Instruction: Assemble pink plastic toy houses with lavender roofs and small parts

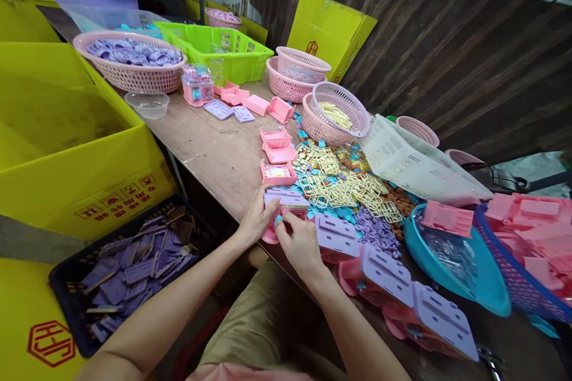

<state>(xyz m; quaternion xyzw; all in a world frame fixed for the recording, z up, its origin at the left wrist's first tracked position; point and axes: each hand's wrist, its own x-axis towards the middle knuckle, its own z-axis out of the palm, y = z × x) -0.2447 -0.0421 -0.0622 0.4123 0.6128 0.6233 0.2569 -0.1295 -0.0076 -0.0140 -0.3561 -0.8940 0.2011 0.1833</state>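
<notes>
The left hand [254, 221] grips a boxy pink-and-lavender plastic toy [286, 196] at the brown wooden table [214, 155]'s edge; the right hand [302, 245] seems to pinch a small turquoise plastic piece [278, 219] against it. Probably light, stiff, slick; best held by its sides. Matching lavender-topped pink boxes [386, 272] at four o'clock.

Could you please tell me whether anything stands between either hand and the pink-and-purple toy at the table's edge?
Nothing visible blocks the left hand, which holds the pink-and-purple toy directly. The right hand has only a small blue part at its fingertips, against the toy's near side.
</notes>
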